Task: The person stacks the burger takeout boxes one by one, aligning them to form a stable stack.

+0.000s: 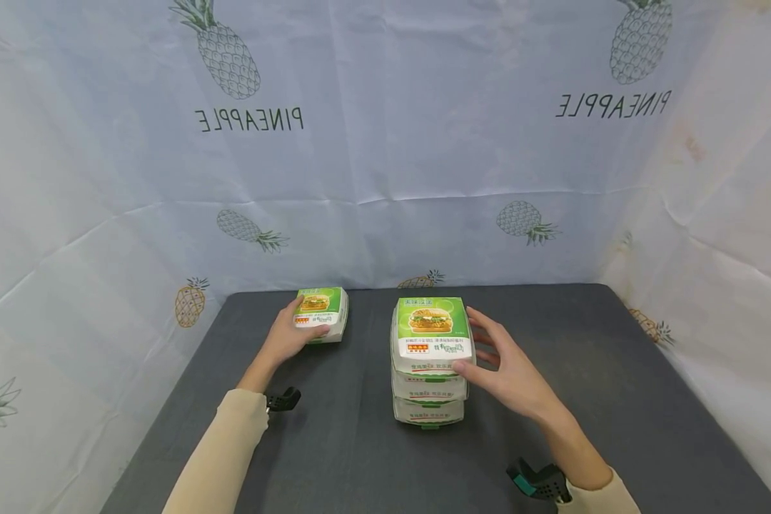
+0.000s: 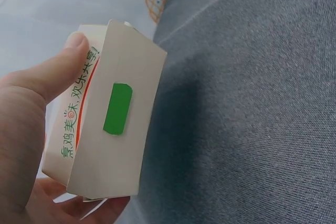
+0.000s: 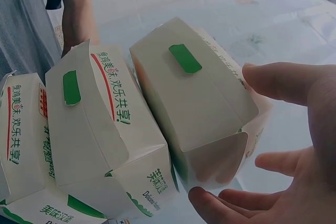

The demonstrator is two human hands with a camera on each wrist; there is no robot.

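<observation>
Near the far left of the table, my left hand (image 1: 290, 332) grips a burger box (image 1: 321, 314) with a green and white lid. In the left wrist view the thumb (image 2: 76, 43) lies along the box's printed front, and other fingers curl past its far side. Three similar boxes stand stacked near the middle. My right hand (image 1: 507, 364) is at the right side of the top box (image 1: 432, 328), fingers spread and loosely bent. In the right wrist view, gaps show between several fingers and the top box (image 3: 194, 93); thumb contact is unclear. Below it are the middle box (image 3: 100, 124) and bottom box (image 3: 23, 124).
The dark grey table (image 1: 353, 400) reaches back to a white cloth (image 1: 385, 143) printed with pineapples, which also hangs along both sides. A dark band with a small device (image 1: 284, 400) is on the left wrist, and another device (image 1: 540, 480) is on the right.
</observation>
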